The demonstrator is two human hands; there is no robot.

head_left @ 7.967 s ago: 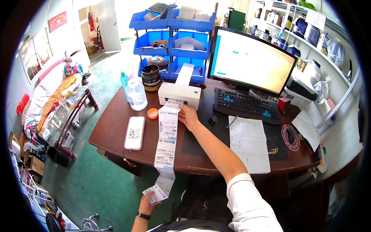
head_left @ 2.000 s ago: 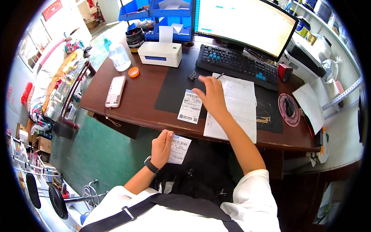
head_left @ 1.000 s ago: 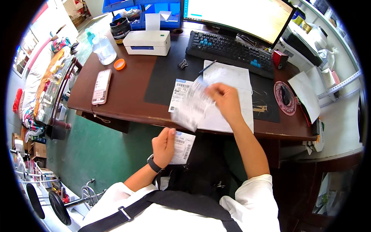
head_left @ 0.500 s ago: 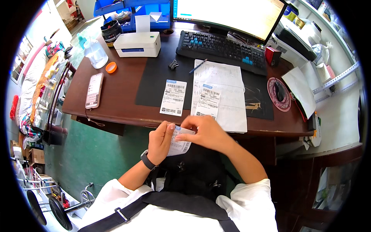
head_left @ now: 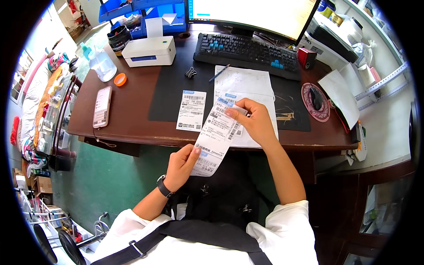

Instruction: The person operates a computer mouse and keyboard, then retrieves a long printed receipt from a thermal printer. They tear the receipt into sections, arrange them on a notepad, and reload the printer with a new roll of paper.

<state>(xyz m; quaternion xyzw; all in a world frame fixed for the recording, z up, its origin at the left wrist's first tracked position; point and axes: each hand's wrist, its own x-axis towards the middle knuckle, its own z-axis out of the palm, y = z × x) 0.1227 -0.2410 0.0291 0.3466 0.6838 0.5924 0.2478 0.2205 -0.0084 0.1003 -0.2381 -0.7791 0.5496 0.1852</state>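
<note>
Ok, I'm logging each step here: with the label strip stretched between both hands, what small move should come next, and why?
Probably tear the strip at the seam between its labels. The right hand pinches the upper label and the left hand the lower end, holding it over the desk edge. One separated label already lies flat on the black mat, which suggests singles get laid there.

Left hand (head_left: 180,164) low with fingers pinched, right hand (head_left: 254,122) raised, fingers curled, both forearms bare.
</note>
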